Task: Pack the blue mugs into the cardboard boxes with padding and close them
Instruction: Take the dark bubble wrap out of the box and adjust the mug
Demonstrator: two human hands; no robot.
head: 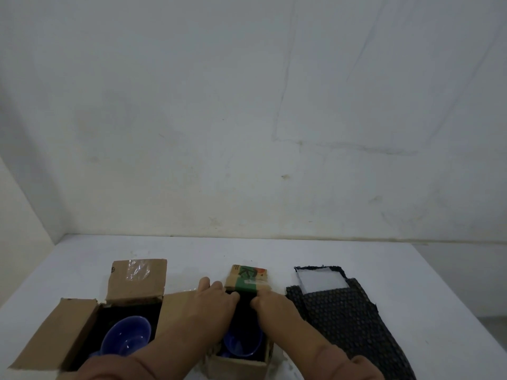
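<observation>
Left hand and right hand pinched black padding over blue mug in small box, bubble sheet lay at 3 o'clock, second mug at 9 o'clock

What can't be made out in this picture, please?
Head view only:
Middle mug: sides hidden by left forearm and right forearm.
Left mug: near side covered by left forearm.
Left hand, right hand: grip unclear, fingertips against dark padding.
Bubble wrap: near end cut off by frame edge.
</observation>
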